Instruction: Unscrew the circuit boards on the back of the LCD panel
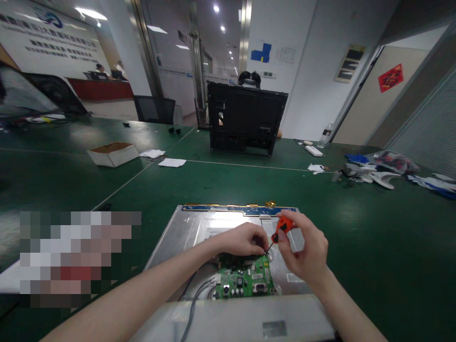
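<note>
My right hand (306,244) is closed around the orange-and-black handle of a small screwdriver (283,227). Its thin shaft slants down and left to the upper right corner of a green circuit board (242,278). At that same corner my left hand (245,239) has its fingers bent and drawn together near the driver's tip; whatever they pinch, if anything, is hidden. The board lies on the silver metal back of a display panel (171,237), flat on the table. Along the panel's far edge runs a blue circuit strip (221,208). Grey cables (194,304) lead from the board's left side toward me.
Beyond the panel a black monitor housing (247,118) stands upright on the green table (228,183). A shallow open box (114,154) sits at left, near papers (172,162). At right are a bottle (325,135), a plastic bag (394,161) and assorted parts.
</note>
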`<state>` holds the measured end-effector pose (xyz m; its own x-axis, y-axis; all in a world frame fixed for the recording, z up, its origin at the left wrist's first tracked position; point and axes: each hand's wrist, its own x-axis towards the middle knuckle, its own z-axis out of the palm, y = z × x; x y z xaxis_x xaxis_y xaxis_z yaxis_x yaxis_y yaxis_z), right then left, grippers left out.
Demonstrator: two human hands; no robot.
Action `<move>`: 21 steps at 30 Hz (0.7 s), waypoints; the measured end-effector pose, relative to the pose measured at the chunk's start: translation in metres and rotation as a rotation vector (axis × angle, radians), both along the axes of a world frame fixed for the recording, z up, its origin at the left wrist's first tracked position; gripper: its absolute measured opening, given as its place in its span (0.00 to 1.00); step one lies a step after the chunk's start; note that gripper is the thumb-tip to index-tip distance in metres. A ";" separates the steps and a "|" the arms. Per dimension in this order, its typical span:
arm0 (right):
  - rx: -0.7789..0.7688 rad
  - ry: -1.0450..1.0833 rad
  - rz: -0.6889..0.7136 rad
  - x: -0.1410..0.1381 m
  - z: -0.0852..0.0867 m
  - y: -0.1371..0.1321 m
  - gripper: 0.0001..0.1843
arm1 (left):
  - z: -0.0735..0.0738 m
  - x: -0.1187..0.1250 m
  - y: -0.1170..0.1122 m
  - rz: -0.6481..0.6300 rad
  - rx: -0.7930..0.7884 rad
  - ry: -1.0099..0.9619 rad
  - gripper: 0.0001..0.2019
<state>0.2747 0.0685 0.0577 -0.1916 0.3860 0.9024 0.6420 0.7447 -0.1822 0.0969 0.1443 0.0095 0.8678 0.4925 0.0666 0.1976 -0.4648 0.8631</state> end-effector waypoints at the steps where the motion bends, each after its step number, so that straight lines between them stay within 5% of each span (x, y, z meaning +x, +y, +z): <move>1: 0.001 0.005 -0.001 0.000 -0.001 0.000 0.19 | 0.000 0.000 0.000 0.001 -0.003 0.001 0.09; 21: -0.014 -0.007 -0.048 0.000 0.002 -0.001 0.22 | 0.000 0.000 0.000 0.001 0.010 0.017 0.08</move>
<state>0.2745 0.0678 0.0593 -0.1785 0.4071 0.8958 0.6784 0.7103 -0.1877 0.0972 0.1444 0.0093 0.8684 0.4927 0.0568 0.2124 -0.4730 0.8551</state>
